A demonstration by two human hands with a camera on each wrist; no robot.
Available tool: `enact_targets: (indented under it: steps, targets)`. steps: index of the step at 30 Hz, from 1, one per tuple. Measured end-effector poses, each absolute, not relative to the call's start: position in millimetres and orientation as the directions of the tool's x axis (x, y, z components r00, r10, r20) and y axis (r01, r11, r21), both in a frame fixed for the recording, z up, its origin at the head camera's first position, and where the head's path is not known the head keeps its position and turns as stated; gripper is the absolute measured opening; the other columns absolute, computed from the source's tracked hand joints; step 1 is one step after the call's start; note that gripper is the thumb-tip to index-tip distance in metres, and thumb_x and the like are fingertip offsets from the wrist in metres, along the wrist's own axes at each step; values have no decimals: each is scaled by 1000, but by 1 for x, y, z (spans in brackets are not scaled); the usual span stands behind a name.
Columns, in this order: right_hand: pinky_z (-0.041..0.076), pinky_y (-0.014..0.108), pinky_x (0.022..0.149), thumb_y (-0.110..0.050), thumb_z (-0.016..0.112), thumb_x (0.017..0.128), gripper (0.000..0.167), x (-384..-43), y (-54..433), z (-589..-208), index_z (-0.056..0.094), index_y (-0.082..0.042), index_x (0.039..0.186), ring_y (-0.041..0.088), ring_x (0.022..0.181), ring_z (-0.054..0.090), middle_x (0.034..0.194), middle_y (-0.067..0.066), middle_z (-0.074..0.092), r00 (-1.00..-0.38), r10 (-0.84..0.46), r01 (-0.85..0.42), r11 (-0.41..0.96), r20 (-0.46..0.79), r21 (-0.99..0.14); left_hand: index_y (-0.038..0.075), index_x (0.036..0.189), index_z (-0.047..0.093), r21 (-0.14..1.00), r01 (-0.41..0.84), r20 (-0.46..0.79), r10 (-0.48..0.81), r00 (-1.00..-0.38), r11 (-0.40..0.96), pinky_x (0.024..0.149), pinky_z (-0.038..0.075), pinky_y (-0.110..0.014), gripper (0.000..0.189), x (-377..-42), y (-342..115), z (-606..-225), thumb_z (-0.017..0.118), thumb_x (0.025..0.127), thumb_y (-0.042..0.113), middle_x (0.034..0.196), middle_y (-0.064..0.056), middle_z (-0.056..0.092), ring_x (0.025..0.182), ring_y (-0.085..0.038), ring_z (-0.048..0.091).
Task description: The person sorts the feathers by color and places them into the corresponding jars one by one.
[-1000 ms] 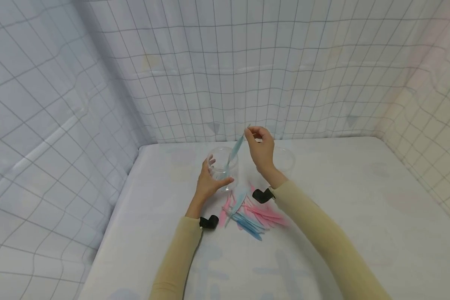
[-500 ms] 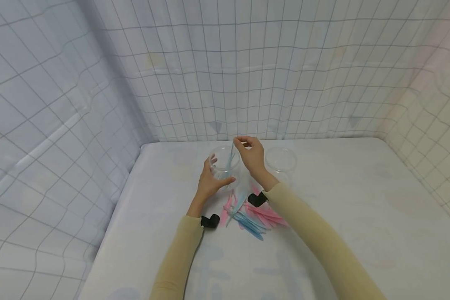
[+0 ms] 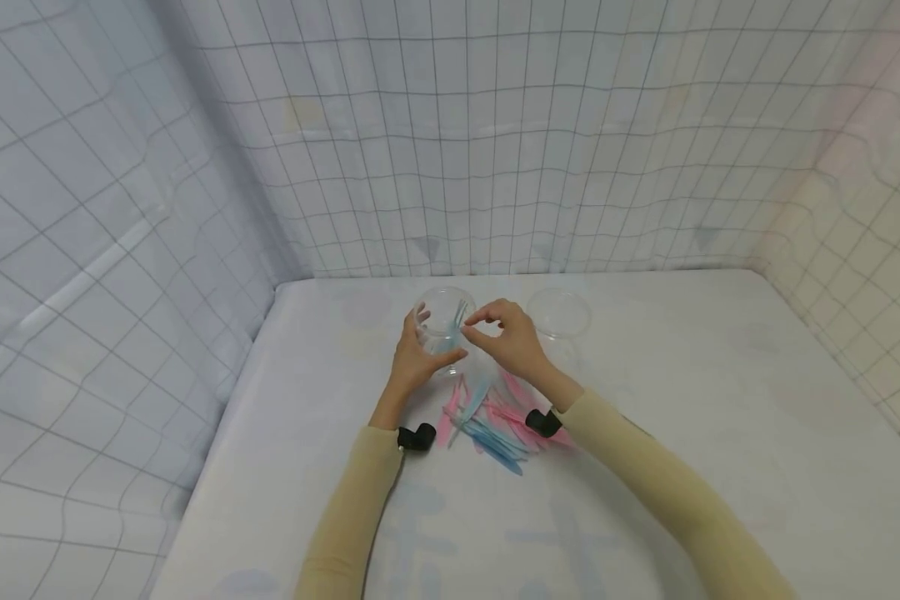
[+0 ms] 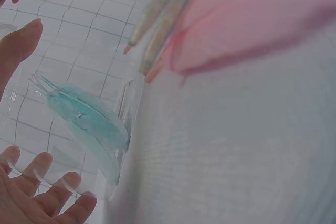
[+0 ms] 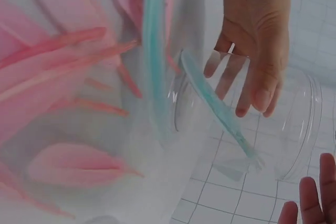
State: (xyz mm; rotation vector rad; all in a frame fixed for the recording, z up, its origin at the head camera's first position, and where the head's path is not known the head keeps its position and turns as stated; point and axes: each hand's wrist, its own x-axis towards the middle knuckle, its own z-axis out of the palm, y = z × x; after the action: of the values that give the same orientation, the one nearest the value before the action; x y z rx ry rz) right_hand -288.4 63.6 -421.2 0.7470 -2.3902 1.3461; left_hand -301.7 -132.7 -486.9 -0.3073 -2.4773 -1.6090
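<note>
A clear round plastic jar (image 3: 437,335) stands near the back of the table, and my left hand (image 3: 411,360) grips its side with thumb and fingers spread round it. Inside, a few light-blue feathers (image 4: 86,114) lean together, quills up, near the jar's mouth. My right hand (image 3: 516,340) is beside the rim, its thumb and forefinger near each other. In the right wrist view its fingers (image 5: 311,195) extend outside the jar, apart from the feather quills, holding nothing.
Loose pink feathers (image 5: 79,166) and blue feathers (image 3: 495,450) lie in a pile in front of the jar. A second clear jar (image 3: 560,315) stands to the right. Grid-patterned white curtains (image 3: 495,167) enclose the white table (image 3: 705,383) at the back and sides.
My right hand has lowered a blue feather into the jar and let go of it, then moved slightly right of the rim. The left hand keeps its grip on the jar.
</note>
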Motion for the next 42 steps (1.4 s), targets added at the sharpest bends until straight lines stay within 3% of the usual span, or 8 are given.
enact_targets:
  steps: [8, 11, 20, 26, 36, 42]
  targets:
    - [41, 37, 82, -23, 80, 78, 12, -269, 71, -434, 73, -18, 86, 15, 94, 46, 98, -4, 58, -588, -657, -803, 402, 472, -440, 16, 151, 14, 878, 281, 267, 90, -959, 389, 102, 33, -52, 106, -301, -133, -485, 84, 73, 30, 148, -11, 32, 132, -36, 31]
    - [40, 35, 81, -30, 78, 79, 10, -262, 71, -437, 73, -24, 84, 14, 98, 45, 100, -7, 56, -551, -740, -830, 438, 386, -344, 16, 151, 13, 879, 272, 258, 87, -962, 391, 102, 32, -51, 108, -300, -132, -484, 85, 72, 29, 148, -11, 31, 132, -36, 31]
    - [38, 34, 71, -43, 81, 69, 21, -245, 70, -439, 71, -26, 65, 15, 85, 45, 86, -7, 55, -674, -726, -737, 649, 137, -187, 20, 150, 15, 874, 234, 232, 56, -971, 425, 101, 33, -51, 108, -299, -131, -483, 85, 70, 36, 148, -9, 34, 131, -36, 34]
    - [37, 33, 68, -44, 82, 68, 23, -244, 69, -449, 70, -26, 61, 15, 83, 44, 83, -7, 55, -693, -713, -720, 678, 103, -150, 18, 150, 16, 875, 231, 232, 50, -971, 425, 101, 32, -52, 108, -299, -131, -483, 86, 69, 37, 147, -10, 35, 130, -36, 34]
    - [38, 31, 64, -36, 80, 71, 18, -244, 66, -457, 71, -25, 60, 15, 79, 43, 77, -9, 53, -738, -673, -667, 718, 44, -197, 19, 150, 17, 878, 221, 221, 49, -974, 424, 102, 32, -52, 109, -298, -131, -484, 86, 68, 40, 147, -9, 35, 130, -35, 34]
    - [43, 31, 61, -34, 80, 73, 15, -247, 73, -444, 72, -25, 65, 15, 80, 45, 82, -8, 56, -782, -623, -587, 716, 34, -377, 21, 150, 17, 881, 228, 227, 51, -972, 414, 101, 32, -52, 109, -299, -132, -484, 86, 67, 41, 147, -9, 35, 129, -35, 35]
